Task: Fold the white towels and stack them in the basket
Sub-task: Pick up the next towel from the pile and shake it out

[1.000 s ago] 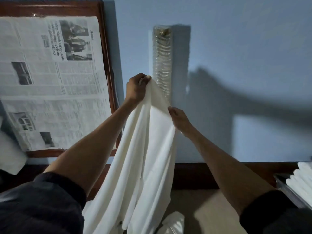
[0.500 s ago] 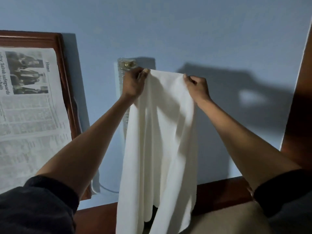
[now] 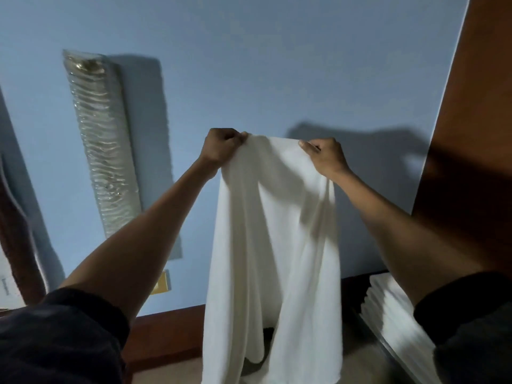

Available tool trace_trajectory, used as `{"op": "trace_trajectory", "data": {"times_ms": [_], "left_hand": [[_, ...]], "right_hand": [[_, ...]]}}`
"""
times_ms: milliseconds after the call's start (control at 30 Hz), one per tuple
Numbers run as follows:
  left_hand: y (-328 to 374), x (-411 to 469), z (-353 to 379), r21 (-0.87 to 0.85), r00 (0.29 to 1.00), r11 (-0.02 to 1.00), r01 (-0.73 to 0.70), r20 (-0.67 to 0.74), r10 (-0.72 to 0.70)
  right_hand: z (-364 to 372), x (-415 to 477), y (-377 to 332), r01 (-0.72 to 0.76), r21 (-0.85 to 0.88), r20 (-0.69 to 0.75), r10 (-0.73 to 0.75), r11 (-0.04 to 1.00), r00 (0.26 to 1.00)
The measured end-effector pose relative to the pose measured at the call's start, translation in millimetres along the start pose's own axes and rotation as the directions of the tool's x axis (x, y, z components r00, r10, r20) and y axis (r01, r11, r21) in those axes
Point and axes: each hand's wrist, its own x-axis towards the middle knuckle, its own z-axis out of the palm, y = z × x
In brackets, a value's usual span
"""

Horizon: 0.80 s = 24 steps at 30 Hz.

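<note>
A white towel (image 3: 273,245) hangs in the air in front of the blue wall, held up by its top edge. My left hand (image 3: 221,148) grips the top left corner in a fist. My right hand (image 3: 325,156) pinches the top right corner, a short way from the left hand. The cloth drops in loose folds to the bottom of the view. A stack of folded white towels (image 3: 393,314) lies at the lower right in a basket whose thin rim (image 3: 388,347) shows along the stack's left side; my right sleeve hides part of it.
A long ribbed glass wall lamp (image 3: 102,142) hangs on the blue wall at the left. A brown wooden panel (image 3: 476,134) rises at the right. A dark wooden headboard or ledge (image 3: 171,333) runs along the bottom of the wall, with beige bedding below.
My view has swung right and tilted, so the newspaper frame has left the view and the towel stack has appeared. My hands have spread the towel's top edge apart and still hold it up.
</note>
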Motion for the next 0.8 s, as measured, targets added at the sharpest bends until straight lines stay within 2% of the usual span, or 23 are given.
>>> {"op": "trace_trajectory", "data": {"times_ms": [67, 133, 200, 267, 367, 500, 567, 700, 800], "left_hand": [[-1.1, -12.0, 29.5, -0.011, 0.997, 0.999, 0.046, 0.067, -0.045], [-1.1, -26.3, 57.5, -0.001, 0.986, 0.997, 0.080, 0.149, -0.079], [-0.8, -41.4, 84.0, 0.024, 0.964, 0.993, 0.113, 0.240, -0.116], [-3.5, -55.0, 108.6, 0.052, 0.934, 0.990, 0.130, 0.330, -0.140], [-11.7, -76.7, 134.9, 0.107, 0.882, 0.984, 0.144, 0.436, -0.177], [-29.0, -96.9, 145.5, 0.129, 0.851, 0.972, 0.196, 0.470, -0.234], [-38.8, -106.0, 145.2, 0.182, 0.828, 0.958, 0.220, 0.484, -0.282], [-60.1, -132.8, 140.1, 0.203, 0.747, 0.914, 0.351, 0.528, -0.404], [-71.6, -147.6, 129.1, 0.112, 0.743, 0.901, 0.419, 0.529, -0.411]], "right_hand": [[-7.4, -4.6, 31.6, -0.047, -0.046, 0.103, 0.052, 0.998, 0.993], [-9.3, -11.2, 56.0, -0.066, -0.046, 0.271, 0.076, 0.997, 0.960], [-9.0, -25.5, 65.6, -0.117, 0.085, 0.495, 0.060, 0.989, 0.867], [-9.1, -42.9, 67.5, -0.217, 0.165, 0.674, 0.050, 0.962, 0.737], [0.1, -69.5, 83.5, -0.273, 0.167, 0.788, 0.038, 0.947, 0.615], [16.6, -106.8, 110.1, -0.382, 0.265, 0.834, -0.012, 0.885, 0.552], [21.3, -120.1, 116.8, -0.417, 0.302, 0.831, -0.023, 0.857, 0.556], [28.4, -125.9, 128.9, -0.334, 0.277, 0.706, 0.045, 0.901, 0.707], [26.8, -121.3, 142.4, -0.290, 0.233, 0.623, 0.086, 0.928, 0.777]]}}
